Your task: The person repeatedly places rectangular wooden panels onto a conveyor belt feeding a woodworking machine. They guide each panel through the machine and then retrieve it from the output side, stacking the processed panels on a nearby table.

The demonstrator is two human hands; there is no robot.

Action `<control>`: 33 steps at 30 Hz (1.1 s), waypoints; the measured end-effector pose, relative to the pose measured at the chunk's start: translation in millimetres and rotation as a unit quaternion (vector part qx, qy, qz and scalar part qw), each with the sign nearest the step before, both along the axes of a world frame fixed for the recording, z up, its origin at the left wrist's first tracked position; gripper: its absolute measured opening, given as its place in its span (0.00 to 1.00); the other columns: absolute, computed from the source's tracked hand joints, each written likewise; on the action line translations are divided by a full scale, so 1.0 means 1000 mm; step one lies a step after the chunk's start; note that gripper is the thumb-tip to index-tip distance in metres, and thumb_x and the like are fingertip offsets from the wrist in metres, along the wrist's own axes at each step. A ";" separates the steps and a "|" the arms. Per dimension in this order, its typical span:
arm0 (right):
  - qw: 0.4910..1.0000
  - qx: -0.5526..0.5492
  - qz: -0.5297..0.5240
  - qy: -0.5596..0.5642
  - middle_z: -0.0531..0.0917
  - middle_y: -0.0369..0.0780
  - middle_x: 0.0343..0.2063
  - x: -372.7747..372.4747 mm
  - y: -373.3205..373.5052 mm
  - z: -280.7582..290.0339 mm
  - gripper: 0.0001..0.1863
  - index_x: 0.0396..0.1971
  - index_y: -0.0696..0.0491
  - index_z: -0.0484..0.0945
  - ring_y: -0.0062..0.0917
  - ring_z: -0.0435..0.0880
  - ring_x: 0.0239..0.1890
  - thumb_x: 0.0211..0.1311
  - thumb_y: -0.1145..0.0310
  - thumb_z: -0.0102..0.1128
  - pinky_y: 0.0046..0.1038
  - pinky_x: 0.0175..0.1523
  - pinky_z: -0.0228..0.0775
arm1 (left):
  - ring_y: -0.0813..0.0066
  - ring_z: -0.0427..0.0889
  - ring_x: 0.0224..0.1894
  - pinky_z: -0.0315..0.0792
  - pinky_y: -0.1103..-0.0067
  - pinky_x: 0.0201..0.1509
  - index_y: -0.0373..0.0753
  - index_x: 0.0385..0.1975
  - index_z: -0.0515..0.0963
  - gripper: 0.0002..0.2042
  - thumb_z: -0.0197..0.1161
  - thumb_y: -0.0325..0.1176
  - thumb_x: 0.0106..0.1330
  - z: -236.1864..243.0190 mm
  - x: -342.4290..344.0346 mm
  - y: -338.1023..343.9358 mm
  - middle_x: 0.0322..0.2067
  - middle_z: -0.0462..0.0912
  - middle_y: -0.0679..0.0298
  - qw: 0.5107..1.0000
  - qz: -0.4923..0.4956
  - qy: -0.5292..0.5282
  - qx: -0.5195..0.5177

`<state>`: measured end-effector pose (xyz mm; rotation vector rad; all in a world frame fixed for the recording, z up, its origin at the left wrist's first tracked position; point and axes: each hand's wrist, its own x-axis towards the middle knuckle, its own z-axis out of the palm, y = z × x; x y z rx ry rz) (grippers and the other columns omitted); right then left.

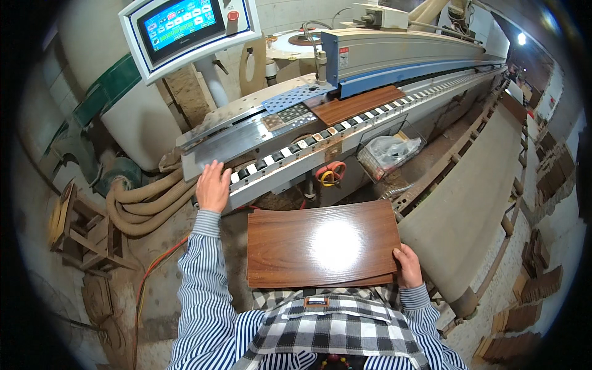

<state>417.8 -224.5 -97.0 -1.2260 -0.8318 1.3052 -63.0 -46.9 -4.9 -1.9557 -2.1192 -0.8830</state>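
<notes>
My left hand (pixel 213 188) lies on the near end of the machine's bed, fingers stretched out, beside the first black-and-white pads of the roller track (pixel 269 161). It holds nothing. In front of my checked apron (pixel 333 330) is a glossy brown wood-grain panel (pixel 283 246), with the edge of at least one more panel showing under it. My right hand (pixel 408 265) grips the right edge, thumb on top and the other fingers mostly hidden beneath. Farther off, another brown panel (pixel 354 106) lies on the machine, partly under its blue-edged beam (pixel 394 75).
A control screen (pixel 180 26) with a red button stands at the upper left. Scissors (pixel 331 174) and a wire basket (pixel 388 154) hang on the machine's side. Thick hoses (pixel 145 206) run at the left. A belt conveyor (pixel 472 179) and stacked panels (pixel 518 317) are at the right.
</notes>
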 end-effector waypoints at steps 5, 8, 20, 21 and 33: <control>0.993 -0.005 0.091 0.079 0.79 0.39 0.41 -0.001 -0.009 0.032 0.23 0.56 0.62 0.64 0.21 0.81 0.30 0.65 0.65 0.50 0.23 0.27 0.78 | 0.57 0.65 0.62 0.51 0.62 0.68 0.40 0.52 0.74 0.17 0.51 0.40 0.68 -0.011 -0.020 -0.056 0.58 0.71 0.58 0.997 0.006 -0.043 0.066; 0.986 0.040 0.108 0.118 0.79 0.40 0.40 0.001 -0.006 0.029 0.26 0.60 0.61 0.60 0.21 0.81 0.29 0.66 0.64 0.50 0.22 0.29 0.78 | 0.58 0.64 0.63 0.51 0.64 0.68 0.38 0.53 0.73 0.17 0.52 0.38 0.68 -0.011 -0.017 -0.091 0.59 0.70 0.57 0.992 -0.010 -0.101 0.079; 0.979 0.084 0.101 0.153 0.79 0.38 0.43 -0.064 0.078 0.086 0.24 0.62 0.55 0.60 0.19 0.81 0.34 0.68 0.65 0.47 0.19 0.30 0.76 | 0.52 0.53 0.68 0.43 0.60 0.71 0.47 0.60 0.67 0.32 0.61 0.54 0.57 0.038 0.036 -0.131 0.66 0.57 0.55 0.983 -0.162 0.085 -0.002; 0.978 0.080 0.123 0.150 0.79 0.38 0.43 -0.069 0.090 0.087 0.24 0.62 0.55 0.60 0.19 0.81 0.34 0.68 0.66 0.46 0.19 0.31 0.77 | 0.52 0.54 0.68 0.44 0.60 0.70 0.46 0.60 0.68 0.32 0.62 0.53 0.56 0.034 0.029 -0.126 0.65 0.58 0.54 0.986 -0.149 0.080 -0.009; 0.975 0.057 0.140 0.161 0.72 0.49 0.55 -0.107 0.114 0.098 0.27 0.65 0.58 0.53 0.34 0.77 0.52 0.70 0.65 0.44 0.31 0.54 0.72 | 0.53 0.62 0.64 0.49 0.61 0.68 0.40 0.55 0.72 0.28 0.60 0.53 0.59 0.002 -0.032 -0.068 0.59 0.68 0.51 0.998 0.018 0.047 0.034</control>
